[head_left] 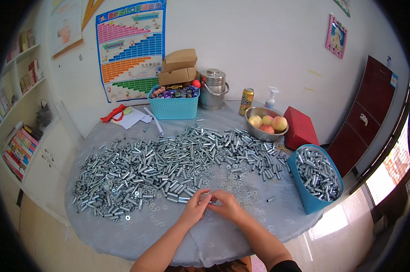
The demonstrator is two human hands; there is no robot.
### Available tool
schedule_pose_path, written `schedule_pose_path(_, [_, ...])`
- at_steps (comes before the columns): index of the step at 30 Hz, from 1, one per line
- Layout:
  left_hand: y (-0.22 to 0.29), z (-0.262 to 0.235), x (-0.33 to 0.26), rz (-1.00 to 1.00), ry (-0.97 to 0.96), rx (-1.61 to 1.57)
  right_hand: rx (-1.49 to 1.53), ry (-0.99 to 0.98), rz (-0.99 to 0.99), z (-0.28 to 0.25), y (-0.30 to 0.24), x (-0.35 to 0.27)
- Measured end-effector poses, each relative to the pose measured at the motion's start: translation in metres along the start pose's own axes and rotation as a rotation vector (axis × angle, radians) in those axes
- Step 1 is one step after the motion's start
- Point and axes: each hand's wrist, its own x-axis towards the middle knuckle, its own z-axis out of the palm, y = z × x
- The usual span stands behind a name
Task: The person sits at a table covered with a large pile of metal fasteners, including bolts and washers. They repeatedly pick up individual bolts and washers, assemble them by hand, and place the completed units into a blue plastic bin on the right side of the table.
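My left hand (196, 207) and my right hand (225, 206) meet above the near middle of the table, fingertips together. Both are closed in a pinch around a small shiny metal piece (211, 202), mostly covered by the fingers. Just beyond them spreads a wide heap of silver metal sleeves (168, 158), with flat washers (114, 190) mixed in at its left. More washers (245, 192) are scattered to the right of my hands. A single sleeve (271, 198) lies apart on the grey tablecloth (223, 240).
At the right edge stands a blue bin (298, 183) full of sleeves. Behind it are a red box (300, 127) and a steel bowl (262, 133) of fruit. A can (246, 101), a metal canister (212, 90) and a turquoise basket (173, 109) line the wall.
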Motion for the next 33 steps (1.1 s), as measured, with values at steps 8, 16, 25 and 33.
schedule_pose_path(8, [0.01,-0.005,-0.001,-0.127,0.104,-0.28,-0.008,0.3,0.188,-0.028,0.004,0.006])
schedule_pose_path(16, [0.011,-0.007,-0.003,-0.127,0.123,-0.314,-0.505,0.277,0.202,-0.043,0.043,-0.001])
schedule_pose_path(25, [0.012,-0.005,-0.003,-0.133,0.123,-0.268,-0.516,0.195,0.212,-0.04,0.043,0.0])
schedule_pose_path(33, [0.011,-0.007,-0.004,-0.163,0.059,-0.377,-0.188,0.283,0.291,-0.033,0.024,0.005])
